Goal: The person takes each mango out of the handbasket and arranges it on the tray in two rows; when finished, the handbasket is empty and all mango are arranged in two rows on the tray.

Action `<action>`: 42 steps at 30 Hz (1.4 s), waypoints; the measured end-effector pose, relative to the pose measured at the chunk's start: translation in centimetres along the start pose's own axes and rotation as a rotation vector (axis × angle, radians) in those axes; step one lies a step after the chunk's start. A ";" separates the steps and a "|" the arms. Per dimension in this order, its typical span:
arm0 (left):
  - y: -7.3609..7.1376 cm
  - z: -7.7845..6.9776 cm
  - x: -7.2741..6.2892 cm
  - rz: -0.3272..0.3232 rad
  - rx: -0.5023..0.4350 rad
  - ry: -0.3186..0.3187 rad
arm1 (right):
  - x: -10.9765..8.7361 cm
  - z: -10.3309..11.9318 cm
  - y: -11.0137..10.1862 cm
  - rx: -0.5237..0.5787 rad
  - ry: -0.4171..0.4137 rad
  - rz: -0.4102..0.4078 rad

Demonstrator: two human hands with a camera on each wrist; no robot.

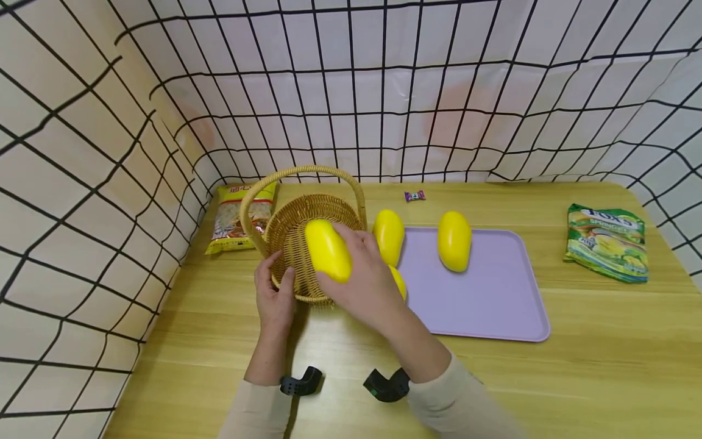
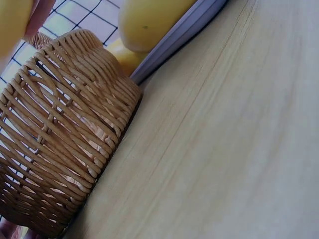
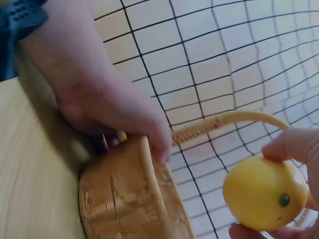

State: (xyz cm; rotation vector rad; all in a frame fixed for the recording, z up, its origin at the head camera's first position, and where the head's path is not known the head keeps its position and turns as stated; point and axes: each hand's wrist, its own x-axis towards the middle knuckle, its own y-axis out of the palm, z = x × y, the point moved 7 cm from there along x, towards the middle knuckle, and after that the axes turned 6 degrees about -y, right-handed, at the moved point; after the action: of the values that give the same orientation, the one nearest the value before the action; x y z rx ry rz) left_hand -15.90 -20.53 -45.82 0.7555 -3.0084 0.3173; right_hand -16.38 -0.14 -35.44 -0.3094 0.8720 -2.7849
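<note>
A yellow mango (image 1: 328, 250) is held in my right hand (image 1: 364, 280), over the opening of a round wicker basket (image 1: 292, 228). In the right wrist view, thumb and fingers grip this mango (image 3: 264, 194) from both sides, its small green stem spot showing. My left hand (image 1: 274, 302) holds the near left rim of the basket, thumb inside and fingers outside. No fruit shows in the visible part of the basket. One mango (image 1: 389, 235) lies at the tray's left edge, and another (image 1: 398, 281) is partly hidden behind my right hand. A further mango (image 1: 454, 241) rests on the lilac tray (image 1: 482, 311).
Behind the basket's left side lies a yellow food packet (image 1: 241, 219). A small purple wrapped candy (image 1: 415, 196) sits near the back edge. At the far right is a green snack bag (image 1: 606, 241). Black wire grid (image 1: 384, 91) stands around the table's back and sides.
</note>
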 end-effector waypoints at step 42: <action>0.2 0.2 0.0 0.009 -0.049 -0.027 | -4.6 -17.2 -14.2 0.100 0.223 0.324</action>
State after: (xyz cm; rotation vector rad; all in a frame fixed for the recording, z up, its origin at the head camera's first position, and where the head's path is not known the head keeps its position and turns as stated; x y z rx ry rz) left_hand -15.96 -20.40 -46.04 0.7478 -3.0332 0.2351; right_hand -18.31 21.67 -41.61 0.1508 0.7467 -2.5761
